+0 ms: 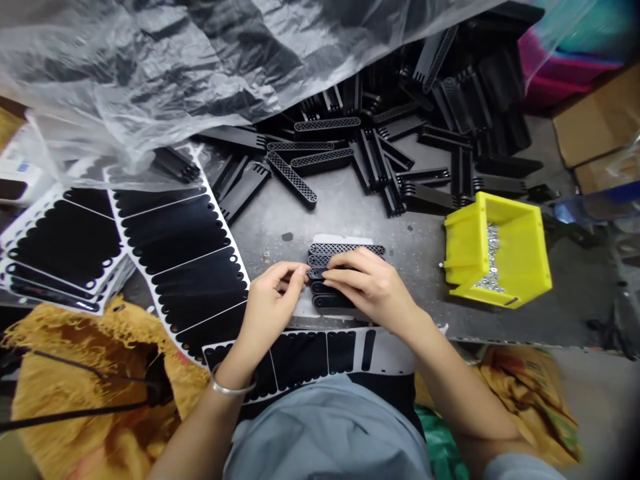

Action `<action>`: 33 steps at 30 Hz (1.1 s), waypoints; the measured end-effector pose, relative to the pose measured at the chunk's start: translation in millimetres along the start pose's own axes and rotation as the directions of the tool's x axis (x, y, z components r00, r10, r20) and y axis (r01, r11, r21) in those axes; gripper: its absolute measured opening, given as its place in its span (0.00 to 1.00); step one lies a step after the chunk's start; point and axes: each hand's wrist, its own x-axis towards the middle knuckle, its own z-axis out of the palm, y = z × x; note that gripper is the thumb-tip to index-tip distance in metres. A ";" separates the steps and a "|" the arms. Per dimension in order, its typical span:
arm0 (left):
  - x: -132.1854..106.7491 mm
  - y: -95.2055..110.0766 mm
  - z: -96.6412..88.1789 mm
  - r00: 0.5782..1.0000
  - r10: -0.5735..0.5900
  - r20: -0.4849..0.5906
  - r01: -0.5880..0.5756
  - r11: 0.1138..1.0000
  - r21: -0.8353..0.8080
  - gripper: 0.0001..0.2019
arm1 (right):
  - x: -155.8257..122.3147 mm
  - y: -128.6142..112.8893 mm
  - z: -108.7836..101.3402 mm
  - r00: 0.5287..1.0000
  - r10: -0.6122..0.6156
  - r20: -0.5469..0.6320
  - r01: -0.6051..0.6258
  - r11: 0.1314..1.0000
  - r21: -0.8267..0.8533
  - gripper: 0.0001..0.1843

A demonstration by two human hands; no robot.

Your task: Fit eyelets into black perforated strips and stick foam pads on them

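Observation:
Several black plastic bars [325, 302] lie side by side in a short row on the grey table. The far ones show an open lattice face; the near ones have smooth black tops. My left hand [275, 293] is at the row's left end, thumb and forefinger pinched together by the third bar. Whatever is between those fingertips is too small to make out. Over the middle of the row, my right hand [373, 283] has its fingers bent and close together, the tips down at the bars. It covers their right ends, and anything it grips is hidden.
A yellow bin [533, 260] with small metal parts stands at right. Loose black bars [293, 179] are heaped at the back, partly under clear plastic sheeting [200, 73]. Sheets of black stickers [195, 267] lie at left, and another sticker sheet [300, 357] lies at the front edge.

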 end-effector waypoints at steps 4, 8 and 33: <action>3.5 4.8 1.8 0.999 -0.037 0.014 0.037 0.999 -0.009 0.10 | 4.1 -3.7 3.2 1.000 -0.002 0.003 0.002 1.000 -0.019 0.10; 8.8 7.1 -0.1 0.997 -0.064 0.039 0.063 0.998 0.022 0.11 | -0.6 -3.6 -7.3 0.999 0.028 0.017 -0.027 0.996 -0.082 0.10; -73.8 -32.1 62.9 0.623 0.747 0.232 -0.781 0.607 0.146 0.08 | -142.7 -21.5 -0.4 0.987 0.079 -0.138 -0.081 0.997 -0.011 0.16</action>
